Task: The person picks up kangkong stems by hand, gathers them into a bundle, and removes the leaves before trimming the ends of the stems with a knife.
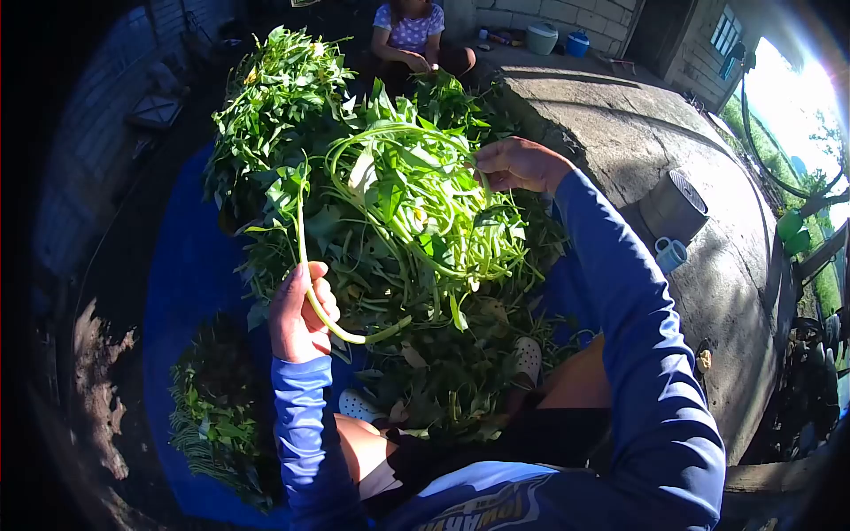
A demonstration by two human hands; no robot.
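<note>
My left hand is closed around a thick leafy green stem. Leaves top its upper end, and the bare lower part curves away to the right below my fingers. My right hand is pinched at the right edge of a big heap of leafy greens, fingertips on a thin green stem whose length is partly lost among the others. Long pale stems arch over the sunlit top of this heap, between my two hands.
A blue tarp lies under the greens, with a smaller bundle of greens at lower left. Another person sits behind the heap. The concrete ledge on the right holds a mug and a grey roll-like object.
</note>
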